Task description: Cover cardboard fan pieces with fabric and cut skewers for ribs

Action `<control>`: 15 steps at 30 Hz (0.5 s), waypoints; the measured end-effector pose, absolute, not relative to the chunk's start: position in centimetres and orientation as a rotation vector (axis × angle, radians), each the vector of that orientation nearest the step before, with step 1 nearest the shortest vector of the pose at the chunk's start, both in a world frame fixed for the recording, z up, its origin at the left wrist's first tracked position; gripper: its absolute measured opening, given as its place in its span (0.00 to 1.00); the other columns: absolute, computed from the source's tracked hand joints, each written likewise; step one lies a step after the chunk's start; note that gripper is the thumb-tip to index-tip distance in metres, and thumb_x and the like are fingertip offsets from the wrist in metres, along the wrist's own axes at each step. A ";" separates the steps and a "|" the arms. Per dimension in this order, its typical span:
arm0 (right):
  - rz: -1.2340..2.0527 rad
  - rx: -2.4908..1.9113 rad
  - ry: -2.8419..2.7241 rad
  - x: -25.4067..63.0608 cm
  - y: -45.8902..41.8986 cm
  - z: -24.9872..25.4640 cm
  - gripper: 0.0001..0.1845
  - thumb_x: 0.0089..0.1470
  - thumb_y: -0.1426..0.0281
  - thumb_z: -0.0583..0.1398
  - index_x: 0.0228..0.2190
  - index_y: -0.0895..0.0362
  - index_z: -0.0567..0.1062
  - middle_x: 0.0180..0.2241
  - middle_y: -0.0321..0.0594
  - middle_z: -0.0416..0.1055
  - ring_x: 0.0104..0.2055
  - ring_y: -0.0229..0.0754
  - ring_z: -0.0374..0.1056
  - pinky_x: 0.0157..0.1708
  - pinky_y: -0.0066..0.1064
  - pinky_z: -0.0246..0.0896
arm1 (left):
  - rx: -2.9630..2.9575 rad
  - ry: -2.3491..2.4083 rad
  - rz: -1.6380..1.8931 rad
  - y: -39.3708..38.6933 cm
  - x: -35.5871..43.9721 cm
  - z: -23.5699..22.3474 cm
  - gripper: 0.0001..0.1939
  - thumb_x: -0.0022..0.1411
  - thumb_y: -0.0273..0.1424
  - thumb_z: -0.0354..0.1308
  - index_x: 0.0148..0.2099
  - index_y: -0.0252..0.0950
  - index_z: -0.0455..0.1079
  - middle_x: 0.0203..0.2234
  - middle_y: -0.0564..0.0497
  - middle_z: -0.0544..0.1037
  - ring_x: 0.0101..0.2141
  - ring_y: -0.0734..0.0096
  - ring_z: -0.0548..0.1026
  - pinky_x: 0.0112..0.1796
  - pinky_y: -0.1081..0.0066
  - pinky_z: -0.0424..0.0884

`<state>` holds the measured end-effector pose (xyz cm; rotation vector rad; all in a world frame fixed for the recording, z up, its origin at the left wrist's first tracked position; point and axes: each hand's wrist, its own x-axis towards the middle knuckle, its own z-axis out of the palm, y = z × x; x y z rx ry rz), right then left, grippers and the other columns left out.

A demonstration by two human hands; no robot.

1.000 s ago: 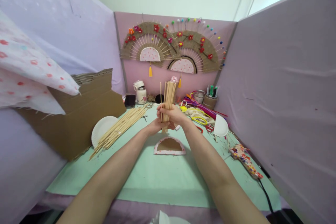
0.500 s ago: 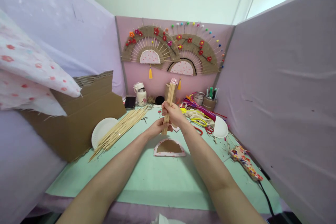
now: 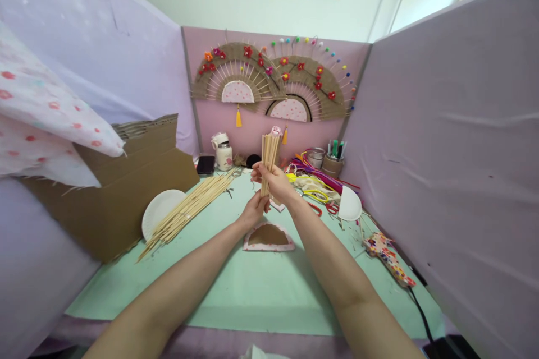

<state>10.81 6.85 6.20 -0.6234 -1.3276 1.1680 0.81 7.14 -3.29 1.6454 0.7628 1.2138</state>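
The fingers of the right hand [image 3: 275, 181] are clamped around a bundle of sticks [image 3: 270, 148], which stands nearly upright, its top ends spreading slightly above them. The left hand [image 3: 254, 210] is at the bundle's lower end; whether its fingers pinch the sticks or only brace the ends cannot be told.

Just below the fingers, nearer the body, a cardboard half-circle [image 3: 268, 235] edged with spotted cloth lies on the tabletop [image 3: 252, 297]. To their left, loose sticks [image 3: 197, 203] lie partly over a white plate [image 3: 155, 210]. To their right are red-handled scissors [image 3: 332, 209], a half plate [image 3: 350, 205] and, nearer the body, a patterned tool [image 3: 389, 261] with a black cord. Beyond the fingers, two decorated fans hang on the pink panel.

The step in hand looks like gathering and evening the sticks. The next move seems to call for a firm right-hand grip while the left levels the lower ends.
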 end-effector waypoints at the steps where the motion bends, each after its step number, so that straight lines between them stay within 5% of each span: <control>1: 1.129 -0.643 -1.323 11.2 6.9 6.2 0.23 0.45 0.50 0.63 0.36 0.54 0.72 0.33 0.37 0.72 0.37 0.38 0.67 0.41 0.30 0.63 | 1.636 0.766 1.236 7.1 0.7 -3.1 0.15 0.61 0.44 0.51 0.30 0.38 0.58 0.16 0.59 0.63 0.21 0.75 0.62 0.30 0.71 0.63; 4: 1.033 -0.739 -1.301 13.5 6.6 5.7 0.25 0.44 0.50 0.63 0.39 0.52 0.71 0.39 0.37 0.72 0.44 0.38 0.67 0.45 0.31 0.61 | 1.512 0.818 1.390 7.0 0.6 -2.6 0.15 0.62 0.44 0.52 0.31 0.38 0.58 0.17 0.59 0.63 0.22 0.76 0.64 0.28 0.73 0.63; 15: 1.174 -1.327 -1.288 18.9 1.8 -1.3 0.13 0.48 0.59 0.61 0.28 0.56 0.72 0.27 0.36 0.72 0.30 0.36 0.66 0.34 0.31 0.62 | 0.919 0.856 1.443 7.3 0.4 -2.6 0.17 0.61 0.43 0.55 0.31 0.39 0.54 0.14 0.63 0.52 0.13 0.83 0.49 0.15 0.82 0.45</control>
